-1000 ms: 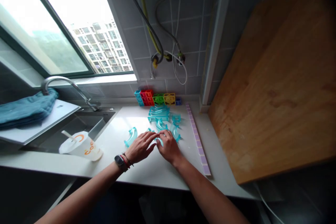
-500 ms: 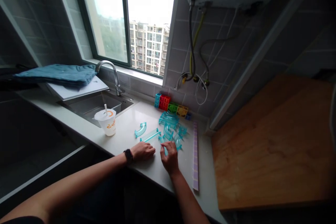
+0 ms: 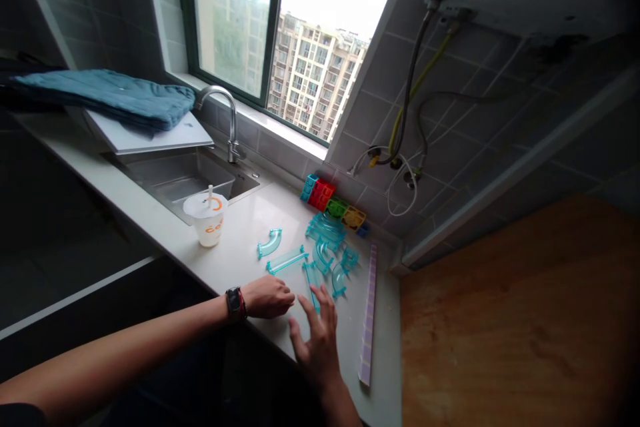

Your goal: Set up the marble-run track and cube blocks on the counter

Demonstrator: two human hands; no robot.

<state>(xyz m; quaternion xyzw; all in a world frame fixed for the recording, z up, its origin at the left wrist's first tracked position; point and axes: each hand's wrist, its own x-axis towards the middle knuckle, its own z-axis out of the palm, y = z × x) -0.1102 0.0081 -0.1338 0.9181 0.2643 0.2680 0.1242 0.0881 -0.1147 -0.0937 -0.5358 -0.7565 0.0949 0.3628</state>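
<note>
My left hand (image 3: 267,296), with a dark watch on its wrist, rests at the counter's front edge. Its fingers are curled in; whatever they hold, if anything, is hidden. My right hand (image 3: 319,337) is open beside it, fingers apart and nothing between them. Just beyond those fingertips lies a clear teal straight track piece (image 3: 312,278), partly covered by the hand. Another straight track piece (image 3: 287,259) lies ahead of my left hand. A curved track piece (image 3: 271,244) sits farther left, and several more curved pieces (image 3: 323,256) are grouped to the right.
Colourful plastic blocks (image 3: 336,205) stand in a row along the wall. A lidded cup with a straw (image 3: 206,221) is near the sink (image 3: 165,173). A long purple strip (image 3: 369,320) lies at right, beside a wooden board (image 3: 450,333). Blue folded cloth (image 3: 115,97) covers a white board.
My right hand has drawn back toward me and its pinched fingers have spread. The left hand stays nearly in place. The head view has tilted and shifted.
</note>
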